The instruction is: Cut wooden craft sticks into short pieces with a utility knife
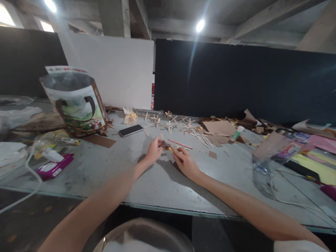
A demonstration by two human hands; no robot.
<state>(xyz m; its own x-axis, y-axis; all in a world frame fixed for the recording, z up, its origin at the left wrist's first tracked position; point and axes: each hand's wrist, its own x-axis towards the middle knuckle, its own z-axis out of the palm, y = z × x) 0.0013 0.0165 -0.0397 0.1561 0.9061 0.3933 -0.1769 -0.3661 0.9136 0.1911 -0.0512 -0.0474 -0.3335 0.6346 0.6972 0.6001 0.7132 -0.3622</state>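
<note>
Bare forearms (233,197) reach in from lower corners, over grey bench (162,190). Left hand (154,149) near frame centre, fingers pinched on small pale stick (162,136); right hand (187,162) closed round yellow-handled tool (170,149), perhaps knife, too small to be sure. Stick stars (169,126) just above, phone (130,130) left of them.

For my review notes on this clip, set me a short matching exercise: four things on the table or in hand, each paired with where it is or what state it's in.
Column one
1. Yellow-handled tool
2. Smartphone
3. Glue stick
4. Printed packaging bag

Column two
A. Lying flat, dark screen up, to the left of the star-shaped stick pieces
B. Standing with its top open
C. Held in the right hand
D. Green and white, by the brown cardboard

Right pairs: 1-C, 2-A, 3-D, 4-B
</note>
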